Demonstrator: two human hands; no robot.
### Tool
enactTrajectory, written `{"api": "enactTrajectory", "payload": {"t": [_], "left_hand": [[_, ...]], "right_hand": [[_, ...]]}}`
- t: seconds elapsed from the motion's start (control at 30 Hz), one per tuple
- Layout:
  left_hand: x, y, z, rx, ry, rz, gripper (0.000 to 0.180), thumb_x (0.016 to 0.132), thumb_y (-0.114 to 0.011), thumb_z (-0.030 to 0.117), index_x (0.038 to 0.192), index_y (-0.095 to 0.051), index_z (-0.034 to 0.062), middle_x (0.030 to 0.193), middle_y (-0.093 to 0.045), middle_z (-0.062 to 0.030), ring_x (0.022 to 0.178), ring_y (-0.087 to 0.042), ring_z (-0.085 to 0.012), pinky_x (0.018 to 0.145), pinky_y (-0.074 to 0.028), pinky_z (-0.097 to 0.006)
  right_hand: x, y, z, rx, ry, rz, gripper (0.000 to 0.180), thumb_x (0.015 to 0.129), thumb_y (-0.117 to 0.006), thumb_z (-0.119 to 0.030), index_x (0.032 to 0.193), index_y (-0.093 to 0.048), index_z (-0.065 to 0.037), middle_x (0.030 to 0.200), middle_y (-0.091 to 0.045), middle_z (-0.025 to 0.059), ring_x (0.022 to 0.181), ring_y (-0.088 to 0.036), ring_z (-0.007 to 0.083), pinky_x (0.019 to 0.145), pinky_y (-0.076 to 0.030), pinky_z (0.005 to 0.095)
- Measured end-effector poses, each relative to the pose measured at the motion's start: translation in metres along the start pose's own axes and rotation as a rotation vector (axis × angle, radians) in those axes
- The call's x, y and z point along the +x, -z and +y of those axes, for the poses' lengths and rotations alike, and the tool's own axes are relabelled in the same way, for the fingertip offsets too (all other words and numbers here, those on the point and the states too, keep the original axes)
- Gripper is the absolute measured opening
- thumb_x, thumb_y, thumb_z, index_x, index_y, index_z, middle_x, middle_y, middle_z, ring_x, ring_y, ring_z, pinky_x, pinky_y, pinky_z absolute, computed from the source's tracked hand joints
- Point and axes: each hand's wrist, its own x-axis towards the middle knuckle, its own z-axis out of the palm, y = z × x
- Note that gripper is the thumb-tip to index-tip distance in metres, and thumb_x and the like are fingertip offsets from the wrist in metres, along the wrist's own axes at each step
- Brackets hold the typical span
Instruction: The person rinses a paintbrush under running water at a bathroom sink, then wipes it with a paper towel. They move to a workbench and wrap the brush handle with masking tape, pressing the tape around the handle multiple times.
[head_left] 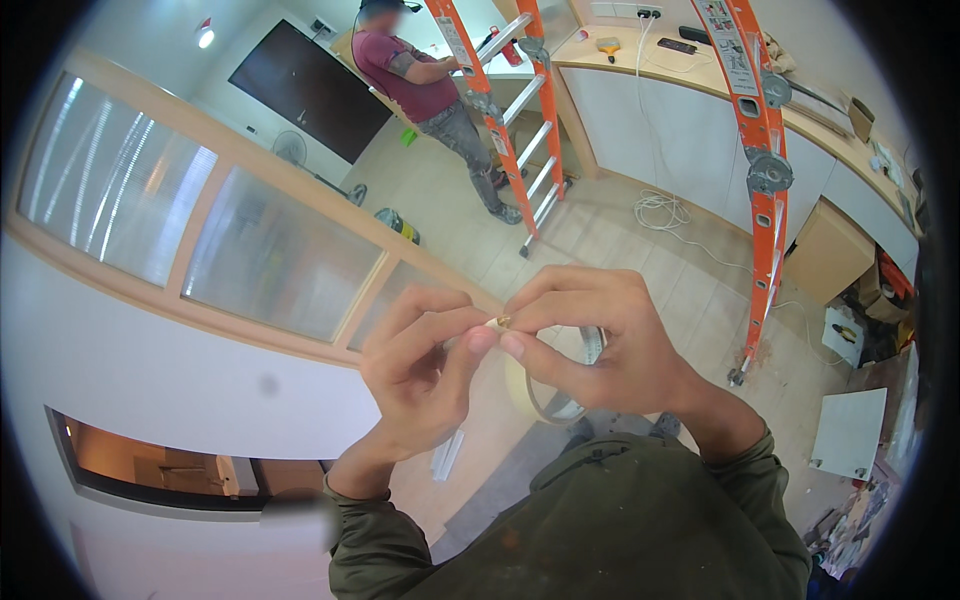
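My left hand (425, 365) and my right hand (605, 335) meet at mid-view, thumbs and forefingers pinched together. Between their fingertips is a small pale piece with a brass-coloured end (503, 322); its exact kind is too small to make out. A roll of cream tape (522, 392) shows behind and below my right hand, its ring partly covered by the fingers. Whether the roll hangs on that hand or rests on something lower cannot be told. Both forearms are in dark green sleeves.
An orange ladder (765, 170) stands ahead to the right, another orange stepladder (515, 110) farther off beside a person in a maroon shirt (395, 60). A wood-framed glazed partition (280, 250) runs along the left. White cable (660, 208) lies coiled near the counter (620, 75).
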Motion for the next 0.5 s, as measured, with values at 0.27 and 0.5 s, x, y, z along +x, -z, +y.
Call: {"api": "enactTrajectory", "payload": {"t": [0.27, 0.5], "left_hand": [[-0.008, -0.008, -0.01, -0.107, 0.022, 0.05, 0.012, 0.086, -0.073, -0.005, 0.098, -0.073, -0.0009, 0.094, -0.066, -0.0108, 0.078, -0.062, -0.0156, 0.064, -0.048, -0.027], [-0.003, -0.009, -0.023, -0.268, -0.02, 0.006, 0.02, 0.08, -0.079, -0.004, 0.099, -0.072, -0.0013, 0.093, -0.068, -0.0133, 0.08, -0.065, -0.0189, 0.066, -0.051, -0.029]], "right_hand": [[0.002, 0.004, -0.008, -0.235, 0.049, 0.026, 0.005, 0.08, -0.076, -0.007, 0.084, -0.073, -0.007, 0.082, -0.07, 0.0031, 0.071, -0.067, 0.0197, 0.069, -0.045, 0.0312], [0.001, 0.004, -0.004, -0.256, 0.026, 0.018, 0.007, 0.079, -0.076, -0.008, 0.085, -0.074, -0.009, 0.082, -0.069, 0.0015, 0.073, -0.066, 0.0191, 0.072, -0.043, 0.0332]]}}
